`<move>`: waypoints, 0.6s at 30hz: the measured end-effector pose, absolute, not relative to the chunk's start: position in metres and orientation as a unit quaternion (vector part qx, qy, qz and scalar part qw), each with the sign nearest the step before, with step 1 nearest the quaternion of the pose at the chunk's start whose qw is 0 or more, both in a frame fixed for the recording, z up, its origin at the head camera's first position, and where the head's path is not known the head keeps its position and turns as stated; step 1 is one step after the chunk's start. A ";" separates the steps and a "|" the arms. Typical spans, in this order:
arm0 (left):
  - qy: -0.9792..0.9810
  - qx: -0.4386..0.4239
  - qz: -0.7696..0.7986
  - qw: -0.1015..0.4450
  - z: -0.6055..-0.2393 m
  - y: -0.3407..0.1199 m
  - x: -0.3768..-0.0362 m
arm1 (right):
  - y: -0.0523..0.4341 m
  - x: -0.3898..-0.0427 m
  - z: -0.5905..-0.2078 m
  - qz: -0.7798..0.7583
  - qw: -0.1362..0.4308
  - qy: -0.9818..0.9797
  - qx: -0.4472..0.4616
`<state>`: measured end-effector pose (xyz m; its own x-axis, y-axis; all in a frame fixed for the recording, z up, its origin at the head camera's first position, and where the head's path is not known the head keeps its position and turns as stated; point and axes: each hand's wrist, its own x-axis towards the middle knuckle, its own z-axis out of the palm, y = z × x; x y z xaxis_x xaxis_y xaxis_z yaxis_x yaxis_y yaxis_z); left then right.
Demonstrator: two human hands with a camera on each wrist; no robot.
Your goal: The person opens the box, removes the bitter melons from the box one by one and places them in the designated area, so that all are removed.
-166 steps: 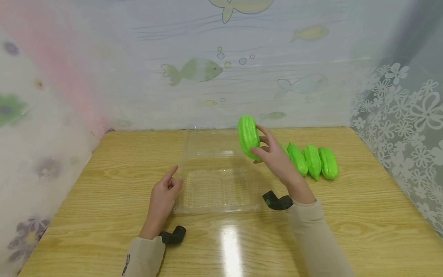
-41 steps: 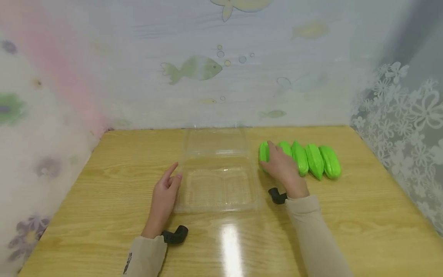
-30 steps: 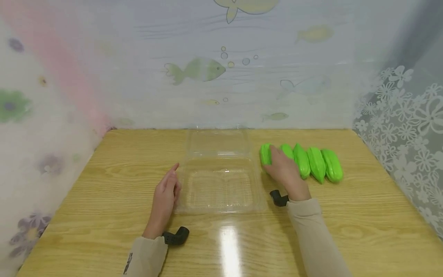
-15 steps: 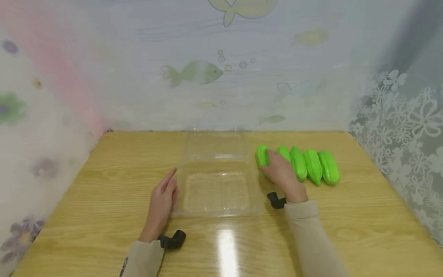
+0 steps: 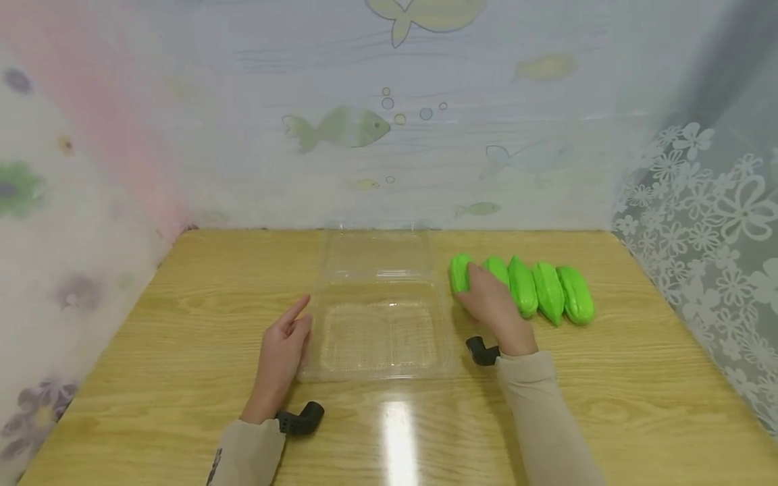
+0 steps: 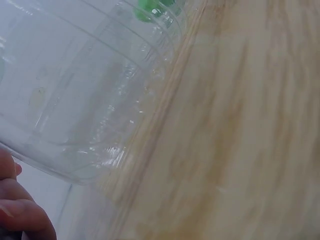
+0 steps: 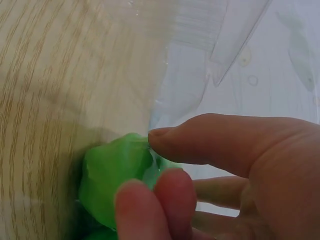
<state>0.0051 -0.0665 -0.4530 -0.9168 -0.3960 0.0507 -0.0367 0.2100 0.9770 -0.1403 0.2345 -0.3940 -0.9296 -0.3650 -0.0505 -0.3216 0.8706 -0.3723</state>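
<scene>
A bright green, glossy, ridged star fruit (image 5: pixel 460 273) lies at the left end of a row on the table. My right hand (image 5: pixel 494 304) grips it from the right; in the right wrist view the thumb touches the top of the green star fruit (image 7: pixel 115 175) and the fingers curl about it. Several similar green star fruits (image 5: pixel 550 293) lie side by side to the right. My left hand (image 5: pixel 282 358) rests beside the left edge of a clear plastic clamshell box (image 5: pixel 377 337), index finger extended. In the left wrist view its fingertips (image 6: pixel 22 217) are near the box rim.
The clear lid (image 5: pixel 377 253) of the box is folded back toward the wall. A wooden table (image 5: pixel 182 337) meets a fish-printed wall covering (image 5: pixel 340 175) behind it. Black wrist mounts (image 5: pixel 302 418) stick out beside both wrists.
Earlier the right hand held a green star fruit up above the box's right side; that hand is now down at the row's left end. Over the last second the hands have barely moved.
</scene>
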 end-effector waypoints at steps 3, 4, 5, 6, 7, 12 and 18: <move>-0.763 0.136 -0.614 0.149 -0.452 -0.067 0.002 | 0.234 -0.144 -0.394 -0.185 0.050 0.966 -0.176; -0.765 0.137 -0.612 0.149 -0.453 -0.066 0.002 | 0.234 -0.145 -0.394 -0.185 0.045 0.966 -0.175; -0.766 0.139 -0.610 0.148 -0.454 -0.066 0.002 | 0.234 -0.146 -0.394 -0.184 0.042 0.966 -0.174; -0.768 0.143 -0.606 0.148 -0.455 -0.066 0.003 | 0.234 -0.146 -0.394 -0.185 0.041 0.967 -0.170; -0.771 0.149 -0.601 0.147 -0.456 -0.066 0.004 | 0.234 -0.145 -0.395 -0.186 0.042 0.967 -0.168; -0.775 0.167 -0.594 0.136 -0.463 -0.064 0.010 | 0.239 -0.140 -0.402 -0.192 0.051 0.969 -0.148; -0.772 0.178 -0.596 0.130 -0.463 -0.066 0.005 | 0.240 -0.144 -0.404 -0.197 0.000 0.973 -0.118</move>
